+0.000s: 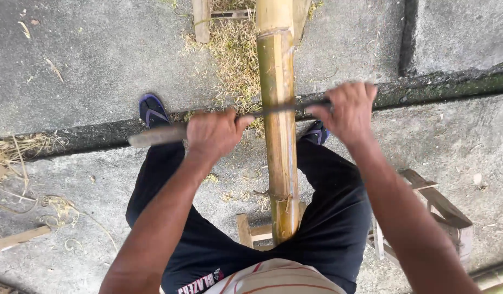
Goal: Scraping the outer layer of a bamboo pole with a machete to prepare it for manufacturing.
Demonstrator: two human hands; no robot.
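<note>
Left of the left hand, a strip of wood (pixel 18 238) lies flat on the concrete ground (pixel 99 49), well apart from the hand, with dry fibres (pixel 23 148) scattered above it. The end of a long blade (pixel 156 135) projects just beyond the left hand, over a blue sandal (pixel 152 111).

The left hand (pixel 214 133) is clenched around the blade, knuckles up. The blade runs from this hand across to the other hand and lies crosswise against the bamboo pole (pixel 278 136).

The bamboo pole stands between the two hands. It runs lengthwise away from the person, passing between the legs in dark trousers (pixel 338 218). Its near end rests on a low wooden frame (pixel 251 231), though the exact contact is partly hidden. A pile of shavings (pixel 235 54) lies on the ground beyond the left hand, beside the pole.

The right hand (pixel 346 111) is clenched on the other end of the blade; whether it grips a handle or bare metal cannot be told. Below and right of this hand, a wooden stool (pixel 442 209) stands near the forearm.
</note>
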